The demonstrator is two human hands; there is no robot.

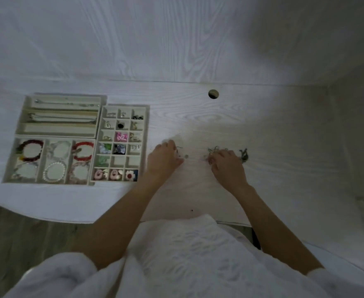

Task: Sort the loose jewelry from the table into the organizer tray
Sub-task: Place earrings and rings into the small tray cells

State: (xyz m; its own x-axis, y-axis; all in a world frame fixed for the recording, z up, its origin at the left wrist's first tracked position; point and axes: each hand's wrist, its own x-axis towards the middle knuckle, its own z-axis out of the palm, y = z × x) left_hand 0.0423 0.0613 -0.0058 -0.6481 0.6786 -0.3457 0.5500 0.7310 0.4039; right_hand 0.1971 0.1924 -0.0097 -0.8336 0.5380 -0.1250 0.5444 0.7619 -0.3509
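Observation:
The cream organizer tray (96, 136) lies at the left of the white table. It has long slots with chains, wide compartments with bracelets, and a grid of small cells with earrings and charms. My left hand (165, 158) rests on the table just right of the grid, its fingertips curled over a small loose piece (179, 150). A tiny round item (186, 156) lies beside its thumb. My right hand (227, 163) sits on a small pile of loose jewelry (214, 152), fingers bent over it. A dark greenish piece (244, 155) lies just right of that hand. Whether either hand pinches anything is blurred.
A round cable hole (213, 94) is in the tabletop behind the hands. A white wall panel rises at the back and the right. The table's front edge curves away at the left over a wooden floor (15, 239). My white garment fills the bottom.

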